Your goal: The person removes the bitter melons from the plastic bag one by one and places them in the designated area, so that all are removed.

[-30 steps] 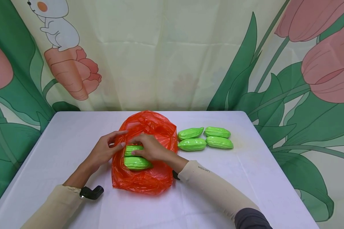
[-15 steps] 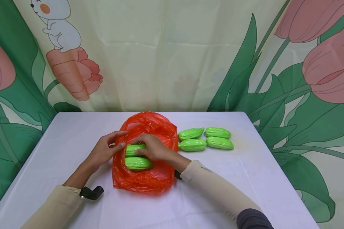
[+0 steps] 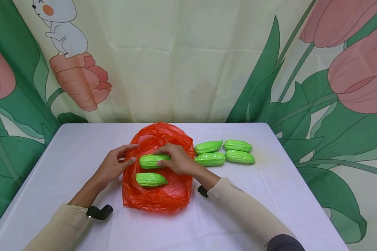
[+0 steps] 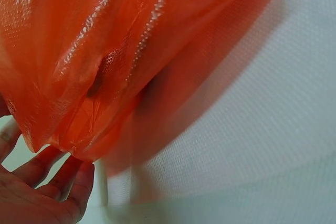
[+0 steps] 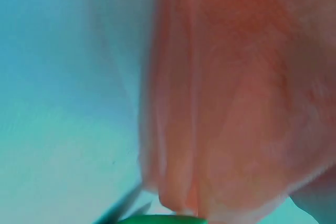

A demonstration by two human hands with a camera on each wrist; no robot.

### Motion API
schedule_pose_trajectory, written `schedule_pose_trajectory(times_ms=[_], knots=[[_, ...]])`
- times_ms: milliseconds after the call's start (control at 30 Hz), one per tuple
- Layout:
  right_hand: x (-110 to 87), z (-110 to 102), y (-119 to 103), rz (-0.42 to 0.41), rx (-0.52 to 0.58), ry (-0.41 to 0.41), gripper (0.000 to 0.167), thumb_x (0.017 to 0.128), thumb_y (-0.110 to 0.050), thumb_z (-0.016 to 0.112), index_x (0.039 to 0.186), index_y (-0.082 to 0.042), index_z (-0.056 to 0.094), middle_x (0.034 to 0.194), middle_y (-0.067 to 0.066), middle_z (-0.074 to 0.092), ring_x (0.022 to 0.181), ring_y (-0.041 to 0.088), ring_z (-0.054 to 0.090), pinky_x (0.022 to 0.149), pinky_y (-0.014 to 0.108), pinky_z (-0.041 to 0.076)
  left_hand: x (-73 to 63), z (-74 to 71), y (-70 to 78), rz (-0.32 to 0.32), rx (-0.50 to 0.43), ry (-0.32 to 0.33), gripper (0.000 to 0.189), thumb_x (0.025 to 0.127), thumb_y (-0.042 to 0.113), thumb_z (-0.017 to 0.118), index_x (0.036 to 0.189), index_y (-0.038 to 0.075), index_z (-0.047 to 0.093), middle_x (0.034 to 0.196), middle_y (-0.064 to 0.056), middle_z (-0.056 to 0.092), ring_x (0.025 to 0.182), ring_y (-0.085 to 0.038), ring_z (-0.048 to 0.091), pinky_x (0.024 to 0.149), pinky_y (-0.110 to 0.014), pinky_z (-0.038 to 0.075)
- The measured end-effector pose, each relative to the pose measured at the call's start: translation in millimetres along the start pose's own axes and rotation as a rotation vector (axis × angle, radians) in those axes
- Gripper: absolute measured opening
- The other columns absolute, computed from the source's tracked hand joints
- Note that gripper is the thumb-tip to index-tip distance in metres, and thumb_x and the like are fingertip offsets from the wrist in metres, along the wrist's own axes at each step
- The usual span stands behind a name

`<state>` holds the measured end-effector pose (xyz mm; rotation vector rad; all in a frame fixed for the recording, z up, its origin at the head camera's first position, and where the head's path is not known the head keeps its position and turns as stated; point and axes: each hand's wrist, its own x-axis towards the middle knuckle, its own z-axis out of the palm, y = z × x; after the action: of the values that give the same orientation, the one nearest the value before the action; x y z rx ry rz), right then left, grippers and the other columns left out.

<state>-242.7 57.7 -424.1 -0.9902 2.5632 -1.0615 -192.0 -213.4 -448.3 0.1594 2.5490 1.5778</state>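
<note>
My right hand [image 3: 178, 161] grips a light-green ridged bitter melon [image 3: 153, 161] between thumb and fingers, over the red plastic bag [image 3: 157, 202]. In the right wrist view a green sliver of the melon [image 5: 163, 220] shows at the bottom edge, under a blurred reddish shape. A second bitter melon [image 3: 151, 179] lies just below the gripped one, its left end at the bag's opening. At the bag's left side rests my left hand [image 3: 112, 164], thumb and index finger spread apart against the plastic. The left wrist view shows loosely spread fingers [image 4: 81, 184] right at the bag's edge.
Several more bitter melons [image 3: 210, 159] lie in two rows right of the bag, close to its edge. A white cloth covers the table [image 3: 232, 202]. Behind it hangs a printed curtain [image 3: 176, 69]. A black wrist camera [image 3: 100, 212] sits on the left forearm.
My right hand has drawn the gripped melon rightward and slightly away from the bag's left edge, opening a gap to the lower melon. The left hand has stayed nearly still.
</note>
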Motion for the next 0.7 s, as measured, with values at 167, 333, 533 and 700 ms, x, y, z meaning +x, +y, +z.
schedule_pose_trajectory(times_ms=[167,333,533,700], knots=[[-5.6,-8.0,2.6,0.015,0.016,0.014,0.039,0.093,-0.015,0.082,0.132,-0.014,0.075,0.127,0.0,0.075,0.12,0.018,0.066,0.107,0.036,0.056,1.1,0.6,0.3,0.005,0.007,0.003,0.055,0.106,0.022,0.067,0.159,0.018,0.05,0.159,-0.019,0.052,0.139,-0.041,0.056,0.104,-0.045,0.061],[-11.6,-16.9,4.7,0.011,0.013,0.047,0.039,0.093,-0.015,0.082,0.131,-0.015,0.075,0.126,0.0,0.076,0.118,0.017,0.066,0.103,0.035,0.056,1.6,1.3,0.7,0.003,0.009,0.004,0.055,0.106,0.019,0.066,0.159,0.018,0.05,0.159,-0.02,0.052,0.138,-0.042,0.056,0.101,-0.041,0.062],[-21.6,-29.2,7.0,0.025,0.033,0.098,0.04,0.091,-0.015,0.084,0.13,-0.018,0.076,0.126,-0.002,0.076,0.12,0.018,0.066,0.105,0.04,0.057,2.1,1.4,1.2,0.003,0.008,0.007,0.055,0.106,0.02,0.067,0.158,0.017,0.051,0.159,-0.02,0.052,0.137,-0.043,0.057,0.101,-0.043,0.062],[-30.7,-37.6,11.2,0.036,0.042,0.136,0.04,0.091,-0.016,0.084,0.13,-0.019,0.077,0.125,-0.002,0.075,0.117,0.017,0.067,0.101,0.037,0.059,2.3,1.9,2.0,-0.002,0.013,0.008,0.056,0.106,0.02,0.067,0.159,0.017,0.05,0.159,-0.021,0.051,0.138,-0.043,0.057,0.101,-0.044,0.062]])
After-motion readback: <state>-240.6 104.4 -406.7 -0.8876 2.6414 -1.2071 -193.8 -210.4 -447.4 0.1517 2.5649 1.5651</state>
